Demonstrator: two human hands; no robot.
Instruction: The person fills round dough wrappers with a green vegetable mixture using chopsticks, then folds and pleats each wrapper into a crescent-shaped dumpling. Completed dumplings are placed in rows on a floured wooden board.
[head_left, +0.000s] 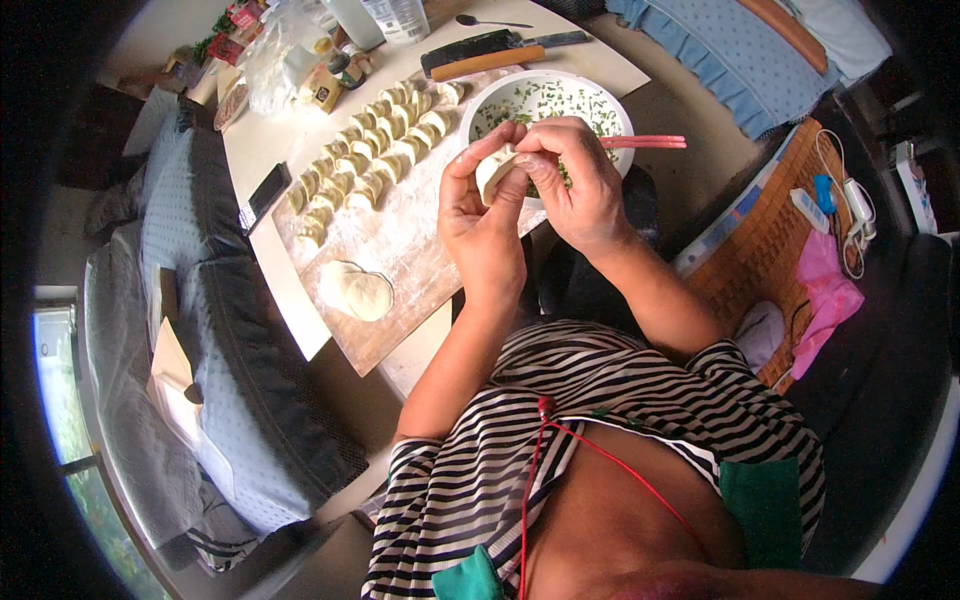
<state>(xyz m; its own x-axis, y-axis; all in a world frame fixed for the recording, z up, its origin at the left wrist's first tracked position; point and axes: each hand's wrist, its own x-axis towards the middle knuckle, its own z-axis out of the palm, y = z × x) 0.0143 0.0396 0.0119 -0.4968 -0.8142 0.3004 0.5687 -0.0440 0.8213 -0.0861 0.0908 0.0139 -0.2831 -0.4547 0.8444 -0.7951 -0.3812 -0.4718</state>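
Observation:
Between my two hands is a folded dumpling (495, 171) of pale dough. My left hand (480, 202) cups it from the left, thumb against its side. The fingertips of my right hand (576, 176) pinch its upper right edge. Behind and below them is a white bowl (624, 124) of chopped green filling (555, 96), partly hidden by my hands, with pink chopsticks (645, 141) sticking out to the right. Rows of shaped dumplings (367, 146) lie on the floured wooden board (412, 244). Some flat round dough wrappers (356, 290) overlap near the board's front corner.
A cleaver (480, 49) and a wooden rolling pin (489, 63) lie beyond the bowl, near a dark spoon (491, 22). A phone (264, 197) rests at the table's left edge. Bottles (343, 66) and a plastic bag (277, 71) stand at the back left. A sofa (232, 390) is at the left.

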